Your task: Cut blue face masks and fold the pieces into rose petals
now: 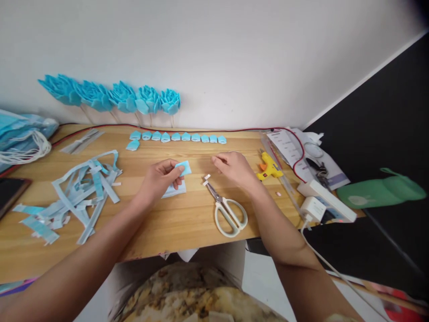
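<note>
Pale grained wood makes up the counter [174, 223], which butts against a plain white wall [214, 53]; at three o'clock the room falls away into a dark surface. Five blue flowers [124, 96] on thin sticks lean on the wall at eleven o'clock. Below them a row of folded blue petals [177, 136] runs along the back of the counter. At nine o'clock lies a loose heap of blue strips [80, 192], with a pile of face masks [23, 129] beyond it at ten. A red cable [100, 126] follows the back edge. Between two and three o'clock sit a yellow glue gun [268, 167], some papers [288, 147], a white power strip [326, 194] and a green object [382, 190].

The left hand [159, 179] has its grip closed on a small blue piece [184, 168], pinched between thumb and fingertips. The piece sticks out of the grip at two o'clock. A flat stack of blue pieces [174, 190] lies on the counter at five o'clock of that grip, partly under the hand. The right hand [234, 169] is at three o'clock of the blue piece, apart from it, with its fingers curled. Whether its grip holds anything cannot be told. White-handled scissors [228, 210] lie at six o'clock of that hand, blades together, tips pointing to ten.
</note>
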{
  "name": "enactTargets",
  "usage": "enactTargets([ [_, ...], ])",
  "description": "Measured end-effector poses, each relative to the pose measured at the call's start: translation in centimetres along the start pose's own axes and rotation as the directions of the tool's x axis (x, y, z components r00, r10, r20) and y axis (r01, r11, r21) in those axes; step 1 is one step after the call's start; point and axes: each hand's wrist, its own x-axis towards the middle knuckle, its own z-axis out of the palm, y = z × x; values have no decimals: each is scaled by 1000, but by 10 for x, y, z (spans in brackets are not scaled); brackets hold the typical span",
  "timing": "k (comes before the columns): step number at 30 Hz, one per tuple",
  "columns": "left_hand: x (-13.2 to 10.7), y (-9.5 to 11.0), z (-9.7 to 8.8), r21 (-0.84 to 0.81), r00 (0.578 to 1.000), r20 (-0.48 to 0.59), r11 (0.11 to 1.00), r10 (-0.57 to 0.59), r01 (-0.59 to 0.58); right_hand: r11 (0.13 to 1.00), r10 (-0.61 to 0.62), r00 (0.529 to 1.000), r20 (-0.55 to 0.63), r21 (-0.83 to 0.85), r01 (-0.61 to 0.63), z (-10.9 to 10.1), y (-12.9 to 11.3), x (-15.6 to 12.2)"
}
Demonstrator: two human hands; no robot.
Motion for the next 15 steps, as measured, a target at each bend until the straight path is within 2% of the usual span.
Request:
enactTargets([
  [2,0,0,0,-5,1000,-4,1000,0,0,1000,28,994,105,-3,-28,-1,4,1],
  [7,-1,-1,-1,6,1000,-7,1000,11,-11,980,41,941,337,169,-103,2,9,2],
  [11,0,1,-3,5,1000,1,1000,30,-30,939,27,914,406,302,-162,8,9,1],
  [13,-3,3,-2,56,998,57,998,32,-35,909,12,909,417,374,-184,11,9,1],
  [15,-10,4,4,151,985,165,985,58,-84,894,-14,912,411,414,-172,13,9,0],
])
